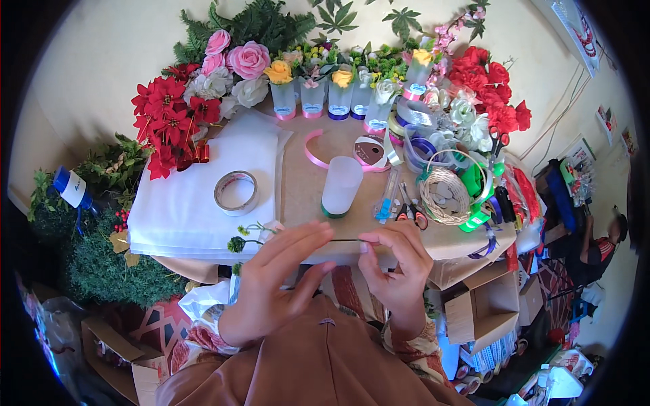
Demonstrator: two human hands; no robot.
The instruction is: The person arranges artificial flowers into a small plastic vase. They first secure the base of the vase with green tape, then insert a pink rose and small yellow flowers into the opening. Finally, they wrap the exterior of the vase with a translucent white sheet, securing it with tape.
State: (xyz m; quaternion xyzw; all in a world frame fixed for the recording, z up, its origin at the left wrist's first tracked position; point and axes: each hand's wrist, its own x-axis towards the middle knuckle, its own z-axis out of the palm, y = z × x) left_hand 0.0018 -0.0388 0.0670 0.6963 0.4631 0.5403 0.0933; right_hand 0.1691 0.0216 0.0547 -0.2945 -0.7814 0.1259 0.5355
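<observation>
My right hand (399, 267) is closed in a pinch on a thin dark stem (347, 240) near the table's front edge. The stem runs left to the fingertips of my left hand (281, 284), whose fingers are stretched out with the thumb apart. Beyond its knuckles a green artificial sprig (237, 244) with a pale pink petal (272, 229) sticks out; my left hand hides how it joins the stem. A frosted cup (342, 184) with a green base stands just past my hands. Scissors (411, 206) with dark and orange handles lie beyond my right hand.
White sheets (169, 210) carry a tape roll (235, 192) at left. Cups with artificial flowers (340, 95) line the back, between red flower bunches (166, 122). A pink ribbon spool (371, 150) and wicker basket (445, 196) sit at right. An open carton (484, 311) stands below.
</observation>
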